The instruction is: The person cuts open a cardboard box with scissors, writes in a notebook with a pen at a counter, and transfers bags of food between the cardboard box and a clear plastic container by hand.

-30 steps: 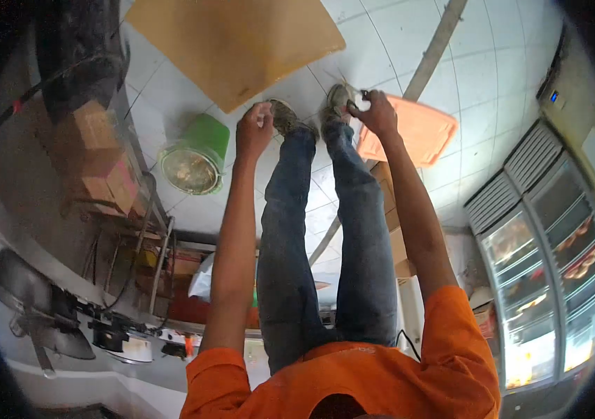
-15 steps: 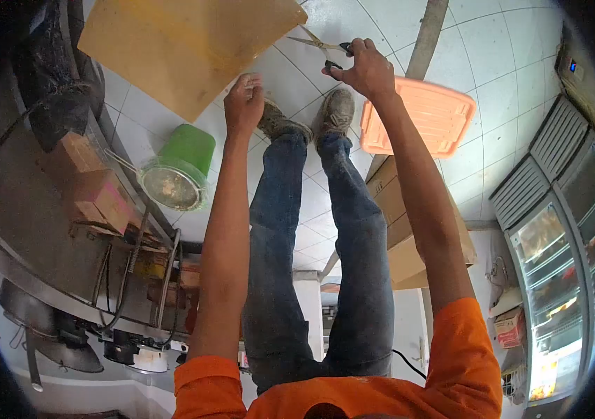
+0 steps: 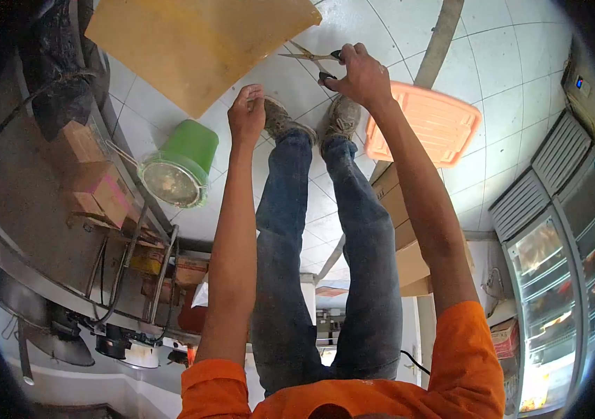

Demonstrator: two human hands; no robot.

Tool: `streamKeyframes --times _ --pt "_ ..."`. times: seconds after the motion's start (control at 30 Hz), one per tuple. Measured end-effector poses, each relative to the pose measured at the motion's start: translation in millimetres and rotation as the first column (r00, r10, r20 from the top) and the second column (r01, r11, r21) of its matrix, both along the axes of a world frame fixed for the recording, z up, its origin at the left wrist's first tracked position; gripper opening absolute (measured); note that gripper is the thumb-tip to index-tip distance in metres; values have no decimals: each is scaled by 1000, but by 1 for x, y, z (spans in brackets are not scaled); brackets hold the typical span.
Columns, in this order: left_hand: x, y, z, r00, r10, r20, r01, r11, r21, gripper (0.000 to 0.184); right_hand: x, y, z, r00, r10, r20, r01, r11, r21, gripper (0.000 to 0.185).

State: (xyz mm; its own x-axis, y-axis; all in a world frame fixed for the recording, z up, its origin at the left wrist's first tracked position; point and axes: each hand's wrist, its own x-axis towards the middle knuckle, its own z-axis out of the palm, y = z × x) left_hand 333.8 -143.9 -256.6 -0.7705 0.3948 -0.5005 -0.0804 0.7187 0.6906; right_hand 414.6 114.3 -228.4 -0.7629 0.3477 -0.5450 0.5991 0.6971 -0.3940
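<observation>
My right hand (image 3: 363,78) grips a pair of scissors (image 3: 309,55) by its dark handles. The blades are spread apart and point left, near the edge of a large brown sheet-like piece (image 3: 199,45) that looks like cardboard. My left hand (image 3: 246,115) is raised below that edge, left of the scissors, with its fingers curled and pressed together. Whatever lies between those fingers, if anything, is too small to make out. A visible gap separates my left hand from the scissors.
An orange plastic lid (image 3: 426,126) lies on the tiled floor beside my right forearm. To the left stands a green bucket (image 3: 189,150) with a strainer (image 3: 170,183) over it. Cardboard boxes (image 3: 98,192) sit by the metal-framed table. A glass-front cabinet (image 3: 548,300) stands at right.
The view has shifted slightly, so the brown piece and orange lid appear a little further right. My right hand and the scissors sit slightly lower; the blades stay apart. My left hand remains curled.
</observation>
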Motion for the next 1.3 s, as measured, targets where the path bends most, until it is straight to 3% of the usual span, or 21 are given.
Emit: streamKeyframes --times 0.07,0.27,0.37,0.47,0.5,0.67,0.77,0.87,1.0,1.1,1.17,1.27,1.3 --pt "1 -10 -16 998 -32 -61 35 998 53 19 0 -3 1 1000 -4 -5 4 1000 -7 60" --pt "-4 -3 5 995 71 74 -71 997 -2 23 -2 -4 -3 1000 21 23 -21 1000 -7 57" --pt "-6 -14 -8 1000 -19 0 19 1000 14 23 -5 -8 -6 999 38 -10 -38 999 16 57" --pt "-7 -15 -15 992 46 -118 -40 998 56 23 -14 -15 -18 987 54 -149 -51 998 21 57" --pt "-11 -15 -17 984 66 -168 -57 997 56 24 -26 -15 -16 995 73 -70 -73 997 -1 59" --pt "-12 -27 12 925 241 -292 -244 969 27 24 -29 -3 -65 900 199 -387 -201 979 38 58" --pt "-14 -33 19 906 278 -319 -287 958 17 24 -32 9 -79 842 266 -470 -269 961 61 56" --pt "-10 -35 18 897 297 -326 -320 947 -20 24 -9 0 -68 929 210 -306 -195 978 79 52" --pt "-1 -36 14 866 388 -316 -400 916 29 25 2 -42 -58 958 -25 -285 66 988 137 49" --pt "13 -40 23 858 472 -203 -455 882 124 25 3 -70 -56 944 -234 -231 254 965 59 48" --pt "16 -35 31 848 508 -151 -503 861 75 25 7 -93 -52 915 -385 -123 388 922 0 43" --pt "25 -37 24 826 556 -94 -549 831 91 26 12 -132 -63 798 -545 -258 550 833 -57 50" --pt "25 -38 21 819 569 -78 -560 821 109 26 10 -142 -61 788 -583 -198 576 812 -98 52"
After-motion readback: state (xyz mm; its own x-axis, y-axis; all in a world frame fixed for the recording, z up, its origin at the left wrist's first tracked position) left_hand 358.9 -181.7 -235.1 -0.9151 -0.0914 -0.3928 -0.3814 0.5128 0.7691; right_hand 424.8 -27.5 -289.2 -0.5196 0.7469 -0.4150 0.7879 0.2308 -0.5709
